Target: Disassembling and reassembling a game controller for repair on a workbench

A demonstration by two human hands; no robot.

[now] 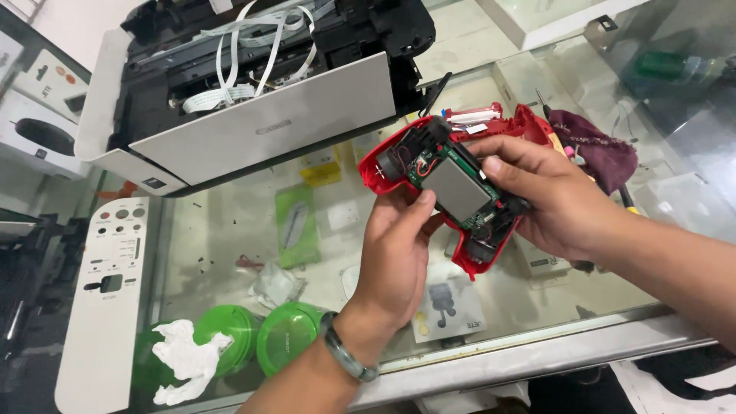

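Nearest, at about six o'clock, the left hand (395, 264), wearing a green bangle (346, 358) at the wrist, is rising from the bottom edge and pinching the near edge of an opened red game controller (448, 192) with its thumb on top. Just beyond, at three o'clock, the right hand (556, 203) is clasping the controller's far side, its fingers curling over the black inner frame. Both hands are holding the controller above a glass counter (537, 337), near the middle of the view. Its back shell is already off: a grey battery pack (458, 189), a green circuit board and thin red wires are lying exposed, so the opening looks done, while the inner parts are still seated and, judging from this, yet to be lifted out. What may be the removed red shell half (491, 121) is lying just behind, though the hands are partly hiding it. At two o'clock a maroon cloth (594, 149) is resting on the glass. Farthest, at eleven o'clock, a dismantled printer (253, 84) is sitting with white ribbon cables spilling out.
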